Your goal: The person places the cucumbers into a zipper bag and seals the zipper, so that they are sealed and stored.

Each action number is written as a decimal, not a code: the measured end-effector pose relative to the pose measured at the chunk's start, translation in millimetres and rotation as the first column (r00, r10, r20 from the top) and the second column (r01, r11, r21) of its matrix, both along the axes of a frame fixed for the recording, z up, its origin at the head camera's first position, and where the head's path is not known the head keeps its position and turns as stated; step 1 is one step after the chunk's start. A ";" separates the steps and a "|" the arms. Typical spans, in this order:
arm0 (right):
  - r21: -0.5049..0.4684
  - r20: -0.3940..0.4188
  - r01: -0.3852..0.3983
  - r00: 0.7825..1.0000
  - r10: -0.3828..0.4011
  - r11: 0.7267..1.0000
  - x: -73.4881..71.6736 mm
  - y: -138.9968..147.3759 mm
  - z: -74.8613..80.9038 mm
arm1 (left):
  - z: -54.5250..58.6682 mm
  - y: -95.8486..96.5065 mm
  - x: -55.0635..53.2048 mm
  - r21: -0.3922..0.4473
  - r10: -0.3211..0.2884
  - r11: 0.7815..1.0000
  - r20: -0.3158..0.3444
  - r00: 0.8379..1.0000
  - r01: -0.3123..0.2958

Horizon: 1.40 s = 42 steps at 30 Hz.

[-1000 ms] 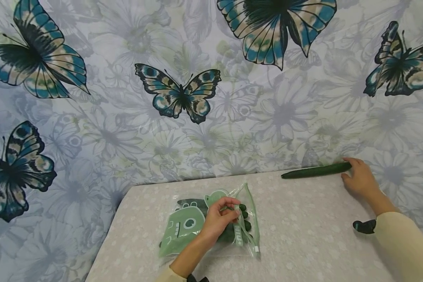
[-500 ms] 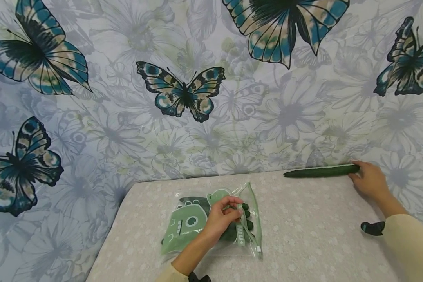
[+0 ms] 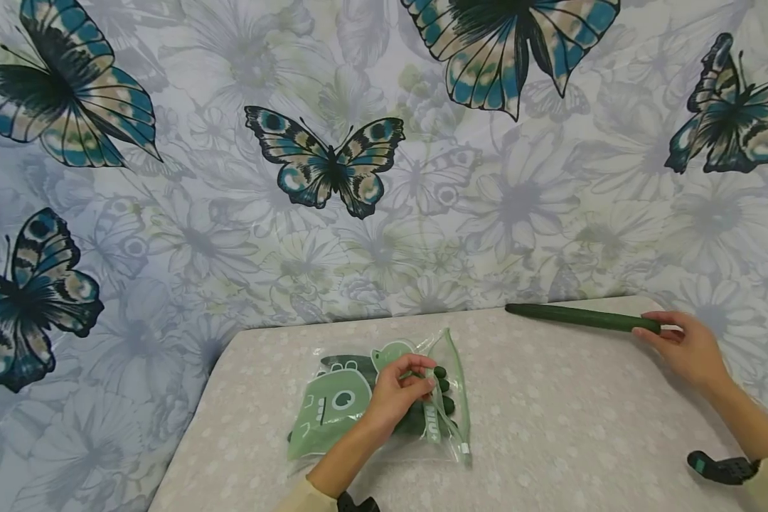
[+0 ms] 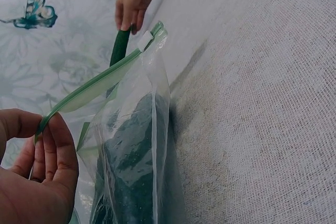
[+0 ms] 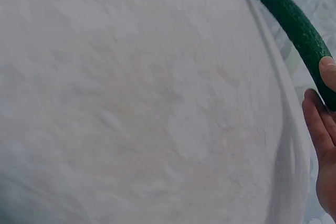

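My right hand (image 3: 691,345) grips the right end of a long dark green cucumber (image 3: 576,316), thumb below and fingers above, near the back right of the table. In the right wrist view the cucumber (image 5: 289,17) runs up and away from the thumb. My left hand (image 3: 393,398) pinches the green-edged opening of a clear zip bag (image 3: 352,419) with a green cartoon monster print. Several cucumbers (image 3: 446,405) lie inside, their ends showing near the mouth. A white slider (image 4: 145,41) sits toward one end of the zip strip in the left wrist view.
The table (image 3: 550,427) has a pale floral cloth, and its back edge meets a butterfly-patterned fabric backdrop (image 3: 461,227). A dark wrist device (image 3: 720,469) sits by the right sleeve, and another (image 3: 357,503) by the left.
My right hand has come toward the front of the table, swinging the cucumber's gripped end nearer while its far tip stays by the back edge. My left hand keeps its hold on the bag.
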State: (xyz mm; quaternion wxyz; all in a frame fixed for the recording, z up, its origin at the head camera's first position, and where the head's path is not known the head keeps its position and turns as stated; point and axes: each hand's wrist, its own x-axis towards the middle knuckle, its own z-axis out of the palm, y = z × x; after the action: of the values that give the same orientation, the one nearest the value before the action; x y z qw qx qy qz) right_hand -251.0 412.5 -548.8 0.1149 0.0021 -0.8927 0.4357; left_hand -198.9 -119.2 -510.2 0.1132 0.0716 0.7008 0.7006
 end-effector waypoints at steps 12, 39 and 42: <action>-0.797 0.039 -0.061 0.988 0.151 0.601 46.0 -23.8 9.8 | 1.5 0.0 0.8 0.003 0.002 1.000 -0.007 1.000 -0.002; -0.935 -0.313 -0.344 0.915 0.256 0.086 71.6 -63.8 18.4 | 3.6 1.5 7.4 -0.008 -0.007 1.000 -0.016 1.000 0.007; -0.920 -0.337 -0.381 0.890 0.306 0.093 75.3 -65.4 20.1 | 4.1 2.1 7.7 -0.007 -0.004 1.000 -0.014 1.000 0.004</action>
State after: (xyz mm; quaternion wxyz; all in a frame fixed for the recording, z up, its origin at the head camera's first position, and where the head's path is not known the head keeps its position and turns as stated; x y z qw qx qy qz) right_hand -175.7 347.1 -528.7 0.0114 0.1492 -0.3800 0.9128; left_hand -191.3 -117.1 -506.1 0.1099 0.0779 0.7039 0.6975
